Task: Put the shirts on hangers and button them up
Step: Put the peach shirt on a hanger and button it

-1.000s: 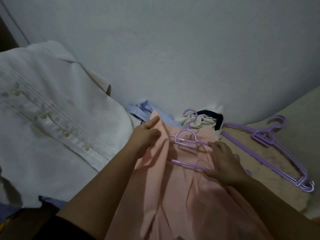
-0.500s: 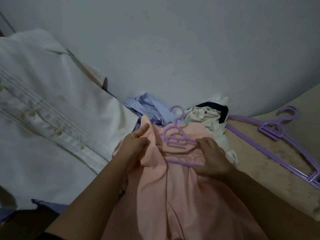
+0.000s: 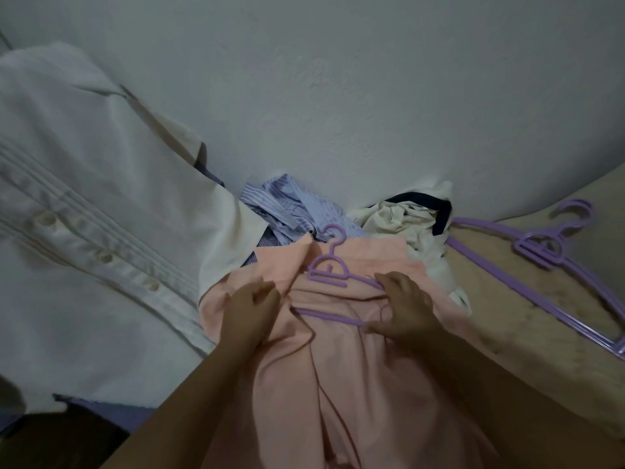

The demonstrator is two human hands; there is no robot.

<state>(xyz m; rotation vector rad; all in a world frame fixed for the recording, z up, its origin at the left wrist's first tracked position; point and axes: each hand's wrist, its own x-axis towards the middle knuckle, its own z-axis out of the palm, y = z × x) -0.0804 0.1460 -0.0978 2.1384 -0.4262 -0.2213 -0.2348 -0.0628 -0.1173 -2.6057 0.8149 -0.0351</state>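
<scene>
- Left hand [image 3: 252,304] grips the pink shirt [image 3: 338,384] by the wall; right hand [image 3: 404,308] holds the hanger [image 3: 333,270].
- Risk: the shoulder slips off (loose fabric).

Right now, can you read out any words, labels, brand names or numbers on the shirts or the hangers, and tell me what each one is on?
None can be read.
Pink shirt: no print or tag in view.
White shirt: plain, only buttons.
Striped shirt: stripes, no lettering.
Hanger and spare hangers: no marking visible.
</scene>
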